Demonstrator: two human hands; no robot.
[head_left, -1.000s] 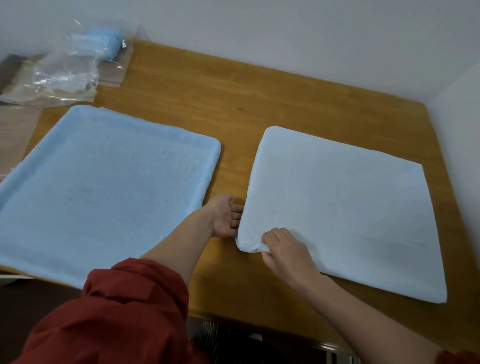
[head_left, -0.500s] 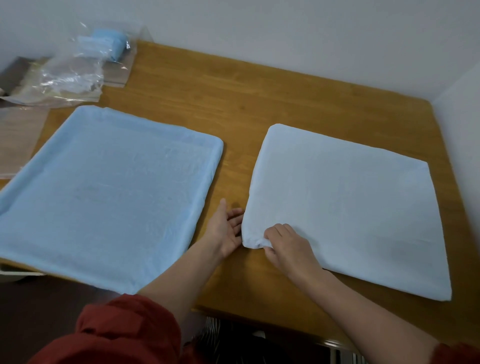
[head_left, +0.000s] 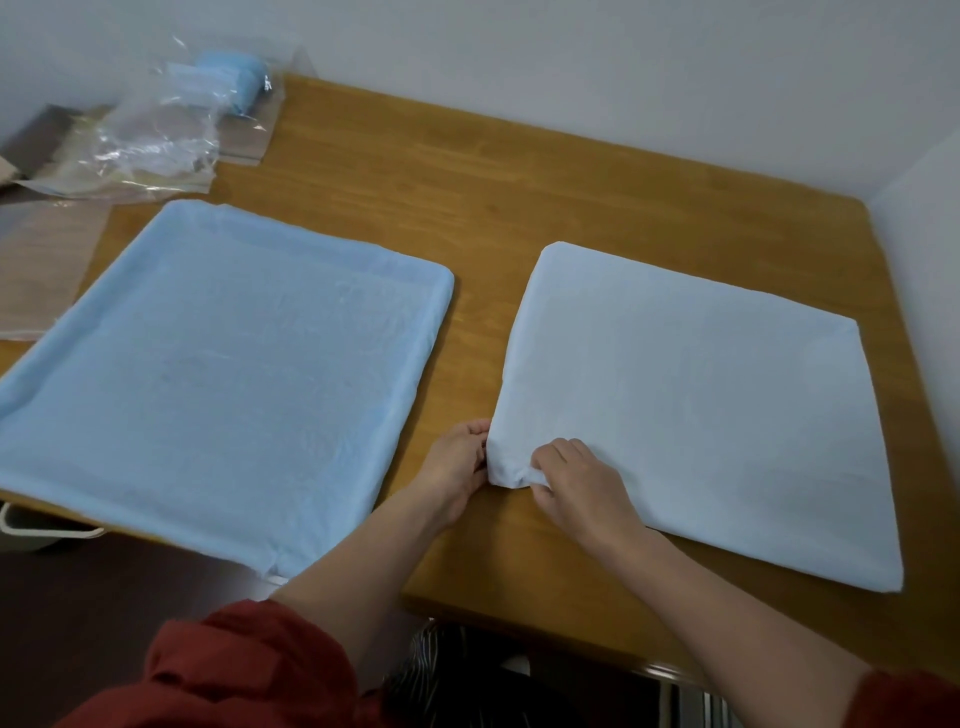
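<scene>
Two hands (head_left: 454, 470) (head_left: 579, 486) at white cloth (head_left: 701, 415) corner

- Views: 1, head cam, wide-angle.
- Position: worn on person's head, above near edge of wooden table (head_left: 519, 171), approx. centred betw. the two cloths.
- Facing: fwd and down, toward far wall (head_left: 623, 62); side wall closes the frame at upper right.
- Range: close. Left hand (head_left: 452, 478) and right hand (head_left: 582, 488) sit low centre, forearms entering from bottom edge.
- Nearest to lens: red sleeve (head_left: 234, 670), bottom left.
- Coverage: blue cloth (head_left: 208, 389) fills left half, white cloth (head_left: 701, 415) fills right, plastic bags (head_left: 156, 140) at far left corner.
- Distortion: table edges bow near frame borders.
</scene>
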